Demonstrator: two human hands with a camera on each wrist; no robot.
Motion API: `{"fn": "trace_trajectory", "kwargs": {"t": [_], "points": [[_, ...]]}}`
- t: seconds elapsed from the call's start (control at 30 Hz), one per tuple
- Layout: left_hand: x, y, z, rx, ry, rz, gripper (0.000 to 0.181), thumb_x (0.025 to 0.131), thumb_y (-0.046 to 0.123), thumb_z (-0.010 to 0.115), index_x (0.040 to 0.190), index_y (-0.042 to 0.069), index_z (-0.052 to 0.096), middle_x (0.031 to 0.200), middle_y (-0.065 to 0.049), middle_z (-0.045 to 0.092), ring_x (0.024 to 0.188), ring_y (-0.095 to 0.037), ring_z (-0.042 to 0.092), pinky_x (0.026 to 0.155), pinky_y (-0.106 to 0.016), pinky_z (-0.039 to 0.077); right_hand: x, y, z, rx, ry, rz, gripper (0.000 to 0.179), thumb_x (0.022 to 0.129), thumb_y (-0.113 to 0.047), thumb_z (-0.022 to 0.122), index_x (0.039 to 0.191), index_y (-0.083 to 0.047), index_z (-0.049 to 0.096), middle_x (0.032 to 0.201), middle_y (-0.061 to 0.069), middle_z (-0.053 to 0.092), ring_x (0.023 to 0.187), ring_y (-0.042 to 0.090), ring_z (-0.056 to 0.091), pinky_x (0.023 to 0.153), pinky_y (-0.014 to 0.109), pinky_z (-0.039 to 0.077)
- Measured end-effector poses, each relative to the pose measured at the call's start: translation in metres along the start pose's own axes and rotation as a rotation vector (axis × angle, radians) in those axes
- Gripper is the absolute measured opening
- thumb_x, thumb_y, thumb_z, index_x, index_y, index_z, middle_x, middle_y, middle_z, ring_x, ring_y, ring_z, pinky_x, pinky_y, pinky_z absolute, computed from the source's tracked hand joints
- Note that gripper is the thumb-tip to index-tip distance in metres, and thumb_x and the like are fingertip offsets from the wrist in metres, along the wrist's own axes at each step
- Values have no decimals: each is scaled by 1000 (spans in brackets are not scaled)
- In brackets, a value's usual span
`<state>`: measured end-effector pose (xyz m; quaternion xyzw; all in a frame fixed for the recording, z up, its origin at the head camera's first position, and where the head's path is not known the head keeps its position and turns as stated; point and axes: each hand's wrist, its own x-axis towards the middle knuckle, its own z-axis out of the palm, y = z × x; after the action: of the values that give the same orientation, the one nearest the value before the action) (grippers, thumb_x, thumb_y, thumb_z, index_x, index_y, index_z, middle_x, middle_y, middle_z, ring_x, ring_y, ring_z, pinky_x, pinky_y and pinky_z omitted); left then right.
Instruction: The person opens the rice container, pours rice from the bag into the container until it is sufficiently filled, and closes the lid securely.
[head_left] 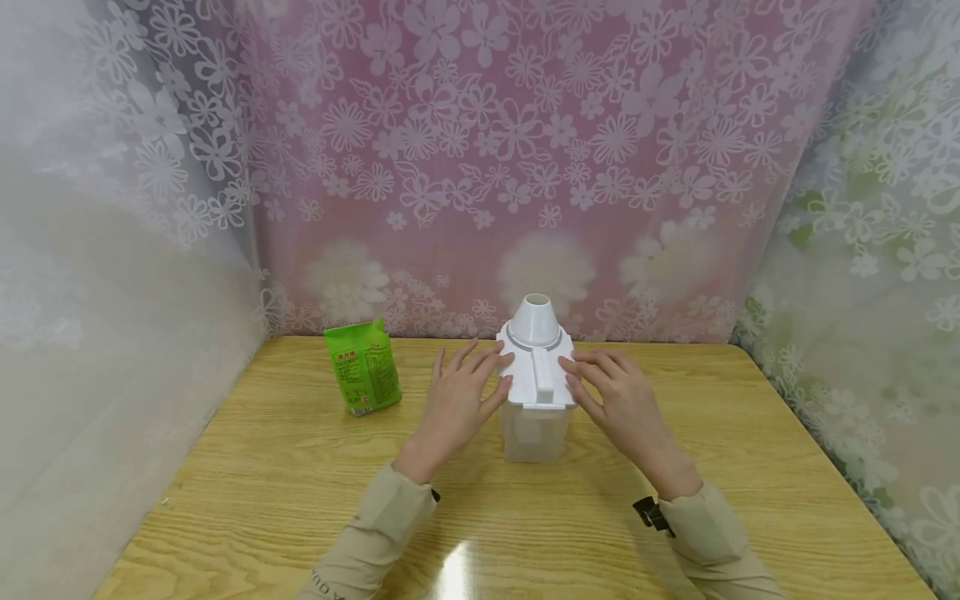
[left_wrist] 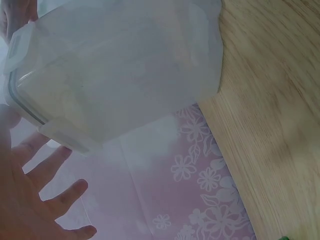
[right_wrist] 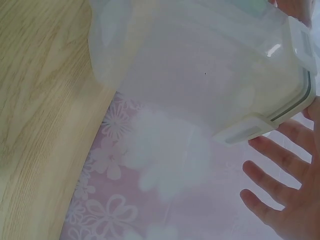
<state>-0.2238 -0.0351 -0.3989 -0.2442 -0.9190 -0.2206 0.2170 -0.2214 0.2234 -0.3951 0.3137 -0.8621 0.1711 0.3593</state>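
A clear plastic storage box stands upright on the table, its white lid in place. The lid carries a white cone-shaped spout at the back and a raised bar handle towards the front. My left hand touches the lid's left edge with its fingertips; the left wrist view has them spread beside a side clip. On the opposite side, my right hand touches the lid's right edge. In the right wrist view its index fingertip lies at another clip, the other fingers spread apart.
A green printed packet stands to the left of the box. The wood-grain table ends at the back against a pink flowered curtain. Pale flowered curtains hang on the left and right.
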Motion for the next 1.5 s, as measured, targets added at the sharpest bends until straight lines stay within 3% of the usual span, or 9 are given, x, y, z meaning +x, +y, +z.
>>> {"fn": "trace_trajectory", "kwargs": {"t": [0.5, 0.8, 1.5], "points": [[-7, -11, -6, -26, 4, -2, 36, 106, 42, 51, 136, 26, 63, 151, 5, 52, 146, -30, 38, 117, -67, 18, 2, -9, 6, 20, 9, -2, 26, 97, -21, 67, 118, -8, 75, 114, 13, 70, 105, 36, 62, 91, 52, 52], [-16, -20, -8, -68, 32, -9, 37, 105, 39, 53, 137, 24, 63, 152, 4, 51, 147, -30, 36, 117, -67, 19, 6, -18, 12, 26, 19, -22, 28, 93, -17, 71, 120, -9, 75, 113, 12, 70, 105, 35, 63, 87, 51, 54], [-22, -23, -12, -130, 68, -25, 36, 105, 38, 54, 136, 23, 64, 152, 4, 52, 146, -34, 38, 115, -71, 20, 7, -25, 16, 26, 29, -21, 27, 96, -20, 67, 119, -9, 75, 115, 13, 70, 104, 36, 63, 90, 52, 52]]}}
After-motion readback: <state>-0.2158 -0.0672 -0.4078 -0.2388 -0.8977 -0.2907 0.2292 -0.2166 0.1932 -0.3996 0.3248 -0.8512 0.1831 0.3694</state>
